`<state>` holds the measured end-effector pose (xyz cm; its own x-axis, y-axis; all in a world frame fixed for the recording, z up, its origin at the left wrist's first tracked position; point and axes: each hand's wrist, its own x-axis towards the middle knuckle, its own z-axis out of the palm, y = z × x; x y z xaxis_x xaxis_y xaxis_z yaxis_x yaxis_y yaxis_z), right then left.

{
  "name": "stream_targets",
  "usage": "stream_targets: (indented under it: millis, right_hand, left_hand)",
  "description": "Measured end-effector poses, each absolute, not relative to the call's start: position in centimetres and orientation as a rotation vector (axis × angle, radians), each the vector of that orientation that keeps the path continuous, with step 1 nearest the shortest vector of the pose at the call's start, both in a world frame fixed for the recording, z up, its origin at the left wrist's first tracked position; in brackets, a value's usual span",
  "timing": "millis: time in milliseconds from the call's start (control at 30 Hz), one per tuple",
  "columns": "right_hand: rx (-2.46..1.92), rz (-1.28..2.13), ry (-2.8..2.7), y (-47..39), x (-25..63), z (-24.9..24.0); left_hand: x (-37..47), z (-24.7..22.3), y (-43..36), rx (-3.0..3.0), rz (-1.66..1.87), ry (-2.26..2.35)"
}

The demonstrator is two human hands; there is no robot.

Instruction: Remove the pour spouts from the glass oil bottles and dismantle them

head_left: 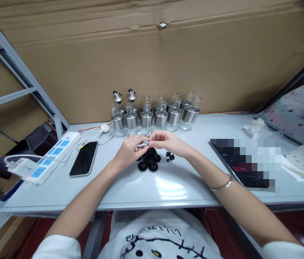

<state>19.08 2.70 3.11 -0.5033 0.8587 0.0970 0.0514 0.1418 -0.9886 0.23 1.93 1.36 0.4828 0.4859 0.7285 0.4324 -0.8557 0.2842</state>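
Observation:
My left hand (129, 148) is closed around a small silver pourer spout (142, 144), partly covered by the fingers. At its right end the fingertips of my right hand (165, 142) are pinched together; whatever sits between them is too small to make out. Just below both hands lies a pile of round black rubber stoppers (152, 166). To its right is a little cluster of tiny black pieces (170, 157). Glass bottles with steel sleeves (161, 119) stand in two rows behind. Two back-row bottles on the left carry silver pourers with black levers (132, 95).
On the left are a white power strip (53, 158), a phone (84, 159) and a white cable with a round puck (105, 128). A tablet (238, 163) lies on the right, near a crumpled plastic bag (259, 128). Cardboard (152, 64) walls off the table's back.

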Motion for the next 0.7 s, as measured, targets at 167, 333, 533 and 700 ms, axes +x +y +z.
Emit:
stream_targets:
  millis: [167,333,533,700]
  right_hand:
    - [-0.972,1.375,-1.787,3.6,21.8,3.8]
    - [-1.246,1.454,-2.023,4.5,24.6,3.5]
    - [-1.387,1.177,-2.196,5.1,25.2,2.9]
    - [-1.491,1.03,-2.369,5.5,25.0,2.0]
  left_hand:
    - [-0.2,1.2,2.4,2.815,1.29,0.851]
    - [-0.3,1.2,2.4,2.933,1.237,0.822]
    - [-0.2,1.3,2.4,2.985,1.221,0.796]
    - [-0.4,1.3,2.5,2.981,1.173,0.829]
